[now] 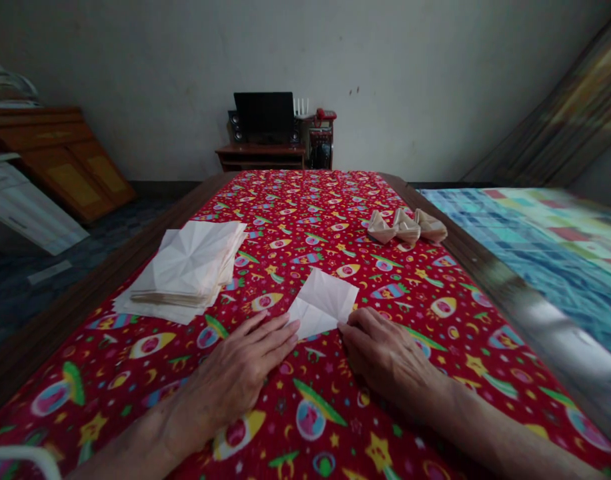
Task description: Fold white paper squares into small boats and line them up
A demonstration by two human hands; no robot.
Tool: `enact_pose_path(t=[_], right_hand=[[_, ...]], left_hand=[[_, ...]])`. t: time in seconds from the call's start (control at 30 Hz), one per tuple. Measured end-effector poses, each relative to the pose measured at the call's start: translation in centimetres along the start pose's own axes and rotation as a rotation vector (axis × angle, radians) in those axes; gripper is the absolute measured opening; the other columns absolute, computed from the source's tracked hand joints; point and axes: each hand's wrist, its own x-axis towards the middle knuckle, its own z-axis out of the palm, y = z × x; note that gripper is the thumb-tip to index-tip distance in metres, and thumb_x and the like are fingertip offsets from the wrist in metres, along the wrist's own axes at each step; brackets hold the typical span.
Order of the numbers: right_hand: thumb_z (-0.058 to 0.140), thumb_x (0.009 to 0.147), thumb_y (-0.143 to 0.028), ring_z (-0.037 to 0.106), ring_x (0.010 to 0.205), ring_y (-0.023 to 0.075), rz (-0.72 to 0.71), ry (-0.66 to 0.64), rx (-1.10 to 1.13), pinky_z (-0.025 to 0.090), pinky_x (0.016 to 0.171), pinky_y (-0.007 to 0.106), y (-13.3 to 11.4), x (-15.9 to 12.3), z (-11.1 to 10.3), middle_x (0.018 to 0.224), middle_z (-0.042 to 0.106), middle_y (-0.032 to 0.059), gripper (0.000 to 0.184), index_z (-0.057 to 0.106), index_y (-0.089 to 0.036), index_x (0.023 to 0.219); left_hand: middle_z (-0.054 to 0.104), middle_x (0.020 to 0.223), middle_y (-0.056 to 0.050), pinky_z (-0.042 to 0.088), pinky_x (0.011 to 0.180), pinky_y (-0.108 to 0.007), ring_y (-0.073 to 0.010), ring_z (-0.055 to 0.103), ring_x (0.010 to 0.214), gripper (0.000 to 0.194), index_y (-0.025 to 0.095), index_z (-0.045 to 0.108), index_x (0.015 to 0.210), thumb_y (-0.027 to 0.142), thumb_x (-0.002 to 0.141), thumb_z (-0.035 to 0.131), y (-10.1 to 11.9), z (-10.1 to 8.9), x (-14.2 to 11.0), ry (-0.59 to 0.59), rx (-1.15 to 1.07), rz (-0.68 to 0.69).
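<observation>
A creased white paper square [323, 302] lies on the red patterned tablecloth [335, 220], partly folded. My left hand [245, 363] rests flat on the cloth, fingers stretched out, with its fingertips touching the paper's near left edge. My right hand [382, 353] lies palm down beside it, fingers curled slightly, with the fingertips pressing the paper's near right edge. Neither hand grips anything.
A stack of creased white sheets [190, 270] sits to the left. Three folded paper pieces [408, 227] lie at the right, near the table's wooden edge [490, 267]. A checked blue bedspread [545, 247] is to the right. A desk with a monitor [265, 117] stands by the far wall.
</observation>
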Motion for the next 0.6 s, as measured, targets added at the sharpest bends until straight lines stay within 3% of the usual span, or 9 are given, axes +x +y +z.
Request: enact_pose_path(t=[0.17, 0.27, 0.37, 0.4, 0.5, 0.6], right_hand=[[0.046, 0.089, -0.017, 0.048, 0.064, 0.0122, 0.001, 0.119, -0.001, 0.034, 0.054, 0.023, 1.8, 0.6, 0.6, 0.076, 0.053, 0.0036, 0.02, 0.061, -0.017, 0.076], [0.05, 0.088, -0.024, 0.054, 0.08, 0.0175, 0.032, 0.264, -0.017, 0.043, 0.062, 0.028, 4.0, 1.6, 1.0, 0.096, 0.057, 0.0086, 0.015, 0.061, -0.02, 0.098], [0.051, 0.089, -0.03, 0.055, 0.098, 0.0224, 0.065, 0.334, 0.065, 0.046, 0.074, 0.034, 5.6, 3.0, 1.3, 0.108, 0.058, 0.0114, 0.028, 0.054, -0.021, 0.115], [0.051, 0.088, -0.031, 0.057, 0.094, 0.0216, 0.098, 0.352, 0.108, 0.046, 0.074, 0.034, 5.8, 3.6, 1.4, 0.104, 0.06, 0.0113, 0.032, 0.053, -0.018, 0.117], [0.052, 0.086, -0.028, 0.056, 0.063, 0.0137, 0.232, 0.169, 0.306, 0.042, 0.057, 0.024, 5.7, 4.7, 1.0, 0.072, 0.061, 0.0014, 0.032, 0.054, -0.015, 0.115], [0.051, 0.083, -0.024, 0.049, 0.052, 0.0099, 0.332, 0.115, 0.5, 0.035, 0.049, 0.02, 5.3, 4.6, 0.7, 0.058, 0.054, -0.0043, 0.032, 0.055, -0.015, 0.113]], left_hand=[[0.059, 0.126, -0.008, 0.042, 0.101, -0.037, -0.0195, 0.05, 0.119, 0.041, 0.013, 0.059, 0.116, 0.001, 0.085, 0.036, 0.0, -0.1, 1.1, 0.113, -0.114, 0.008], [0.06, 0.12, -0.006, 0.04, 0.103, -0.036, -0.0186, 0.05, 0.114, 0.029, 0.015, 0.061, 0.106, 0.004, 0.086, 0.042, 0.5, -0.7, 2.0, 0.122, -0.169, -0.045], [0.06, 0.113, -0.005, 0.041, 0.099, -0.036, -0.0193, 0.051, 0.108, 0.01, 0.015, 0.059, 0.092, 0.013, 0.087, 0.052, 0.9, -1.2, 2.9, 0.092, -0.175, -0.09], [0.06, 0.111, -0.005, 0.042, 0.097, -0.036, -0.0192, 0.052, 0.106, 0.005, 0.016, 0.058, 0.09, 0.016, 0.087, 0.054, 0.9, -1.3, 3.2, 0.077, -0.169, -0.09], [0.059, 0.106, -0.004, 0.044, 0.092, -0.035, -0.0186, 0.053, 0.101, 0.005, 0.016, 0.056, 0.092, 0.018, 0.089, 0.053, 0.8, -1.2, 3.8, 0.047, -0.125, -0.075], [0.059, 0.108, -0.004, 0.041, 0.093, -0.037, -0.0184, 0.052, 0.103, 0.011, 0.016, 0.056, 0.097, 0.013, 0.091, 0.047, 0.2, -1.0, 4.4, 0.029, -0.03, -0.04]])
